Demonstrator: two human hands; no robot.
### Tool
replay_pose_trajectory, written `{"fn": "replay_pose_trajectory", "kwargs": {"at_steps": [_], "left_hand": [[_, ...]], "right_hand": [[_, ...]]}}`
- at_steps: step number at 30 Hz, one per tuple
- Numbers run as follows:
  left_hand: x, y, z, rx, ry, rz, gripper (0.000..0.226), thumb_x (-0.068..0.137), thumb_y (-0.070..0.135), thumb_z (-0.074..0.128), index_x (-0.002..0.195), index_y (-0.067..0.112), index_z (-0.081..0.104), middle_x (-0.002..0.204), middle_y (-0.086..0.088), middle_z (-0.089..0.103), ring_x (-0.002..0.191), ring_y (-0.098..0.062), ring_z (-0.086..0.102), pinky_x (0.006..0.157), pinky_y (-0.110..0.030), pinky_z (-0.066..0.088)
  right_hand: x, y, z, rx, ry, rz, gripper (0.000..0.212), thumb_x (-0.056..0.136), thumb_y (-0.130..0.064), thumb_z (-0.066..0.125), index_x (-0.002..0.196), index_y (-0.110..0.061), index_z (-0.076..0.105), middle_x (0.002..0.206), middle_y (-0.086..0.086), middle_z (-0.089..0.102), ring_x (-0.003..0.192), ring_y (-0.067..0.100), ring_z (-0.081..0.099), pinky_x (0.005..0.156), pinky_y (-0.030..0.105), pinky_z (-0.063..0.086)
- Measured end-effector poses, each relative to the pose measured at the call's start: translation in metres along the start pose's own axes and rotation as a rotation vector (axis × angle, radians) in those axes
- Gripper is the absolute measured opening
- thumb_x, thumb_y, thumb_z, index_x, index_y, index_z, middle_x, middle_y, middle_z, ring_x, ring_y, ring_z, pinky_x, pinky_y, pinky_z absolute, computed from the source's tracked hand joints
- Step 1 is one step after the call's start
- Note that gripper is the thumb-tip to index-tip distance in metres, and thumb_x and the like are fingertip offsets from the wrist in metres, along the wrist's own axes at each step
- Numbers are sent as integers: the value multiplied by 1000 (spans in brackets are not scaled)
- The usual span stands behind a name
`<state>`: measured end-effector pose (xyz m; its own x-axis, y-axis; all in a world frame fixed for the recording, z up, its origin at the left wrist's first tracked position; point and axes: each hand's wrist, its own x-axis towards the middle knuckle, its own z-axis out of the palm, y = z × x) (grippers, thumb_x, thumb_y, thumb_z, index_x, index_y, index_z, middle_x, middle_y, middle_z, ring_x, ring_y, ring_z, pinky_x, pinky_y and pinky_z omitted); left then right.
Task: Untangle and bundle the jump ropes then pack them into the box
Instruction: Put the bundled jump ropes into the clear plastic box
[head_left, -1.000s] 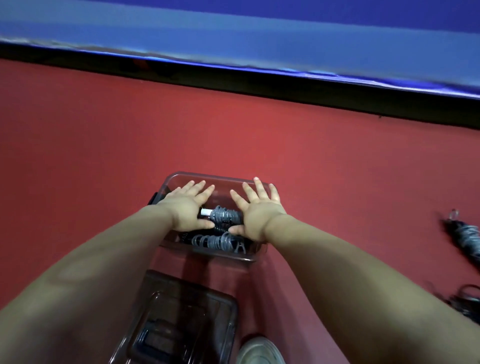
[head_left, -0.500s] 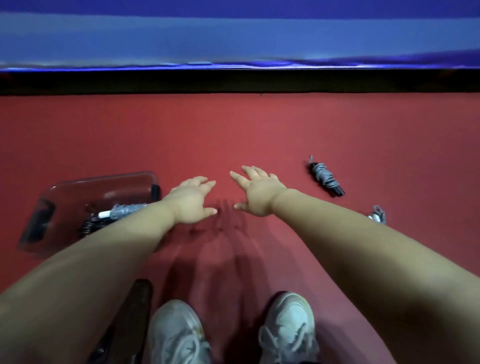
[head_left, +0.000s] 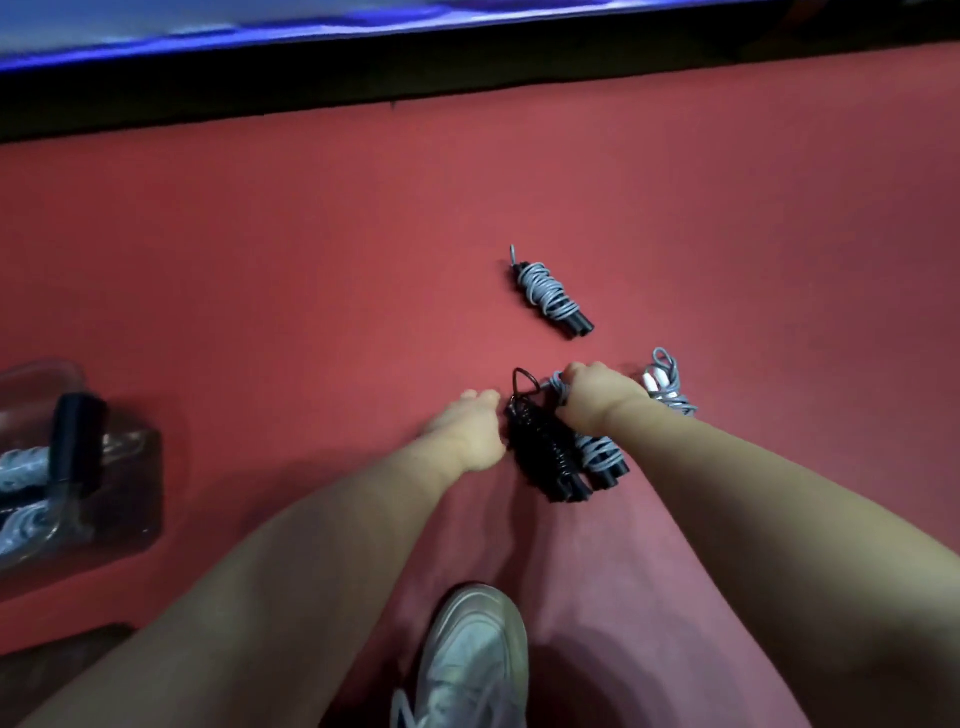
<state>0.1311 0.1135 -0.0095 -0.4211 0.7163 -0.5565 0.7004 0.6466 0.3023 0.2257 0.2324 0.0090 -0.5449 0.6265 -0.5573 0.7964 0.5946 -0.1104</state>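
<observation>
Currently on red floor (head_left: 260, 260): 4 rope bundles outside the box, more inside. Item 1: black bundle (head_left: 545, 457), centre, between both hands; L hand (head_left: 462, 436) against its left side, fingers curled down, can't tell if it grips or only touches. Item 2: grey bundle (head_left: 597, 457), black handles, touching the black one on the right; R hand (head_left: 597, 400) clenched round its upper end. Item 3: white-handled bundle (head_left: 667, 387), just beyond R wrist. Item 4: far bundle (head_left: 550, 293), grey, lying apart, further out. Box (head_left: 130, 483), clear, at left edge, w/ grey ropes (head_left: 21, 462) in it. Shoe (head_left: 467, 660) near bottom.
</observation>
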Motion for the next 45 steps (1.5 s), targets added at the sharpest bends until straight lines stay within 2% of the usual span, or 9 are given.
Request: {"fn": "replay_pose_trajectory", "kwargs": {"at_steps": [5, 9, 13, 20, 28, 31, 35, 41, 45], "left_hand": [[26, 8, 4, 152, 88, 132, 93, 84, 18, 64, 152, 26, 1, 159, 0, 5, 145, -24, 13, 115, -38, 18], [35, 11, 0, 23, 138, 207, 80, 79, 9, 57, 149, 22, 18, 155, 0, 18, 143, -21, 18, 115, -33, 14], [39, 11, -14, -133, 241, 165, 62, 81, 4, 51, 140, 20, 37, 148, 0, 31, 136, -23, 29, 110, -32, 23], [32, 8, -39, -72, 294, 175, 56, 87, 12, 52, 140, 21, 37, 147, 1, 31, 135, -22, 27, 110, -33, 23], [-12, 1, -94, 215, 315, 272, 90, 83, 29, 69, 152, 26, 10, 157, -1, 12, 143, -23, 13, 115, -39, 16], [-37, -15, -113, 397, 343, 309, 89, 83, 33, 69, 152, 26, 13, 156, -1, 14, 143, -22, 14, 115, -38, 15], [-74, -50, -140, 521, 390, 337, 77, 84, 36, 67, 148, 24, 26, 148, 2, 34, 138, -19, 28, 111, -36, 23], [-140, -153, -189, 509, 479, 252, 57, 85, 37, 67, 134, 20, 45, 126, -2, 56, 118, -25, 49, 93, -37, 41], [-182, -243, -205, 462, 461, 130, 60, 84, 39, 67, 137, 21, 43, 125, -3, 59, 114, -27, 54, 88, -39, 46]], "right_hand": [[16, 12, 27, 82, 26, 97, 45, 89, -18, 50, 132, -10, 37, 133, 12, 35, 125, 33, 35, 101, 41, 36], [21, 23, 39, 176, 92, 140, 50, 89, -20, 52, 135, -14, 34, 134, 11, 35, 125, 32, 34, 100, 41, 36], [19, 33, 50, 322, -40, 315, 64, 79, -37, 67, 130, -12, 37, 131, 12, 44, 122, 31, 46, 98, 39, 41], [14, 34, 29, 304, 106, 274, 59, 81, -40, 66, 124, -9, 41, 128, 15, 47, 119, 35, 49, 93, 39, 43], [-20, -4, -37, 198, 255, -18, 56, 84, -32, 63, 130, -11, 39, 127, 15, 48, 116, 36, 50, 91, 39, 42], [-41, -34, -54, 203, 278, -146, 60, 82, -32, 66, 130, -9, 38, 127, 13, 53, 115, 32, 53, 90, 36, 42], [-65, -84, -69, 174, 272, -328, 64, 81, -35, 68, 130, -8, 37, 123, 12, 57, 112, 29, 56, 88, 34, 43], [-90, -201, -80, 158, 201, -578, 61, 80, -34, 70, 128, -11, 39, 111, 10, 64, 88, 27, 65, 80, 36, 51], [-99, -295, -69, 174, 127, -739, 63, 81, -30, 70, 133, -13, 38, 114, 9, 63, 85, 25, 66, 80, 41, 53]]}}
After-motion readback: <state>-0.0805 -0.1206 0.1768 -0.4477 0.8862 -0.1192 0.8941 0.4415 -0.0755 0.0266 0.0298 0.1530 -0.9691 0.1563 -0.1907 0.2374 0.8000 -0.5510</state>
